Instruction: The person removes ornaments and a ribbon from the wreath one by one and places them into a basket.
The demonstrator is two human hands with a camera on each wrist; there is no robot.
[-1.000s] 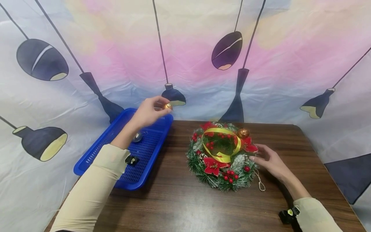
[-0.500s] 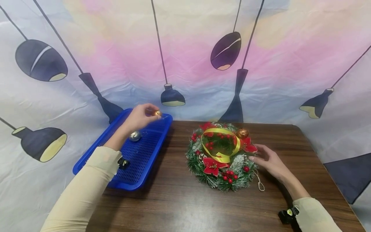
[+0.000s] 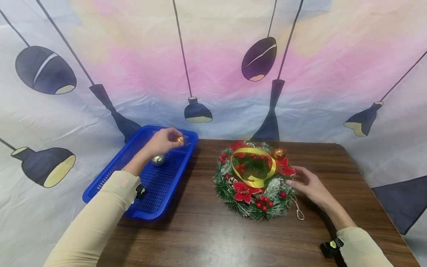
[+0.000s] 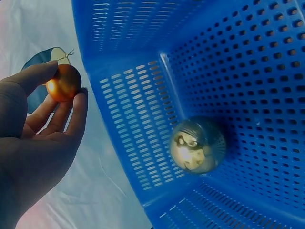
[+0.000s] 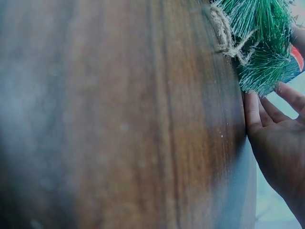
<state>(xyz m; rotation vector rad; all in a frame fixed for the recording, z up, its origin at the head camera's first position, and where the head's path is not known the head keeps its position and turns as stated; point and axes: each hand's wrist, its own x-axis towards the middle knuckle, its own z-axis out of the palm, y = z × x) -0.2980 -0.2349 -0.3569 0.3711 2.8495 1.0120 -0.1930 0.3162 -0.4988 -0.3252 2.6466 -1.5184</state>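
Note:
In the head view, my left hand point(image 3: 160, 142) is over the far end of the blue plastic basket point(image 3: 186, 163). Its thumb and fingertips pinch a small copper-coloured Christmas ball point(image 4: 65, 85) with a thin loop at its cap. A larger silver Christmas ball point(image 4: 198, 144) lies inside the basket. To the right sits a green Christmas wreath point(image 3: 253, 213) with red poinsettias, berries and a yellow ribbon point(image 3: 256, 182). My right hand point(image 3: 311, 185) touches the wreath's right edge with fairly straight fingers; some fingertips are hidden by the greenery.
Another copper ball point(image 3: 278, 153) rests at the wreath's upper right. A twine loop point(image 3: 299, 209) hangs from its right side onto the wooden table point(image 3: 213, 241). Behind the table hangs a cloth printed with lamps point(image 3: 217, 55).
My left hand, pinching the copper ball, has moved left and lower over the basket. The right hand stays at the wreath's edge. The silver ball has shifted slightly within the basket.

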